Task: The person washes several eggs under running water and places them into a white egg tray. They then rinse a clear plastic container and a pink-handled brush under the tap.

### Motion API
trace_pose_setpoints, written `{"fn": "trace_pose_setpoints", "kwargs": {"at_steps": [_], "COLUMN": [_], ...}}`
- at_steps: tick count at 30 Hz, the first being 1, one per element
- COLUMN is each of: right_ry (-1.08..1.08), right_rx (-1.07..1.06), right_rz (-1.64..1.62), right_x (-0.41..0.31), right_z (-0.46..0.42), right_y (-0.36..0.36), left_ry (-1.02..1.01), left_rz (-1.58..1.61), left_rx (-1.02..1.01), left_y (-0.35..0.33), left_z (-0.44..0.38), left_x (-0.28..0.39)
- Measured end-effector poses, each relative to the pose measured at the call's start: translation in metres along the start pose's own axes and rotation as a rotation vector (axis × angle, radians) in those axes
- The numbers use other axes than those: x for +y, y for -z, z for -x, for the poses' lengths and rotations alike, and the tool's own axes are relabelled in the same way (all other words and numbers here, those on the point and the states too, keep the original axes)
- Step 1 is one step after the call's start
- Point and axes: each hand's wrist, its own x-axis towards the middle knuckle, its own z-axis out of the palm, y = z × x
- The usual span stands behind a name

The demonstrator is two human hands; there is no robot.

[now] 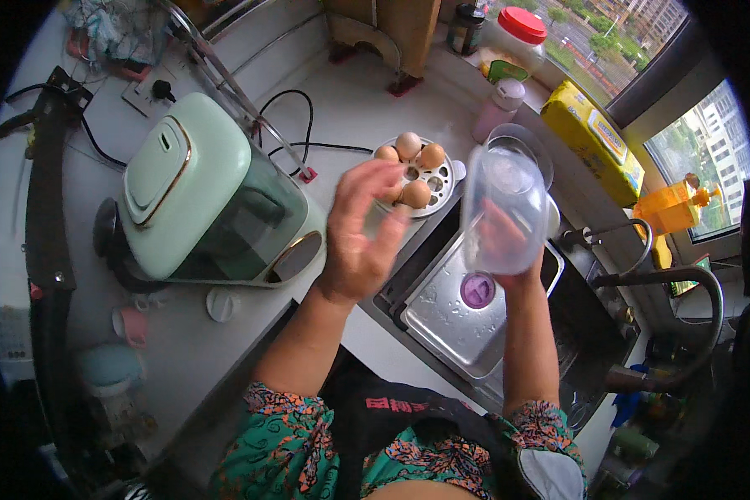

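Note:
My left hand [362, 231] is at the near left edge of an egg cooker with a white perforated egg tray [440, 198]; its fingers are apart and slightly blurred, and nothing shows in its grasp. Several brown eggs [417, 194] rest in the tray, one partly behind my fingers. In my right hand [506, 240] is a clear plastic container [512, 215], tilted above the sink; the hand shows through its wall. Below it, a steel pan [453, 325] with water drops lies over the sink, with a round purple lid [477, 290] on it.
A mint-green countertop appliance [187, 187] with a dark window stands at left, a white knob-like piece [223, 305] near it. Behind are a pink bottle [499, 109], a red-lidded jar [514, 47] and a yellow wipes pack [592, 142]. The faucet [715, 306] arches at right. A black cable [312, 119] crosses the counter.

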Motion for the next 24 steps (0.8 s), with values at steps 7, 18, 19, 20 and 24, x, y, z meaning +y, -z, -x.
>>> {"fn": "trace_pose_setpoints", "kwargs": {"at_steps": [7,18,19,20,24], "right_ry": [-0.030,-0.139,-0.147,-0.159,-0.197], "right_rx": [0.100,0.239,0.226,0.195,0.110], "right_rz": [-0.166,-0.304,-0.372,-0.415,-0.486], "right_x": [0.028,0.050,0.054,0.054,0.052], "right_z": [0.072,0.070,0.072,0.074,0.078], "right_y": [0.041,0.080,0.078,0.076,0.071], "left_ry": [0.532,0.449,0.475,0.501,0.438], "left_rz": [-0.044,-0.410,-0.453,-0.497,-0.576], "left_rx": [0.146,0.072,0.048,0.023,-0.032], "left_y": [0.006,-0.006,-0.008,-0.010,-0.015], "left_z": [0.062,0.018,0.017,0.016,0.018], "left_x": [-0.075,-0.118,-0.117,-0.118,-0.121]}}
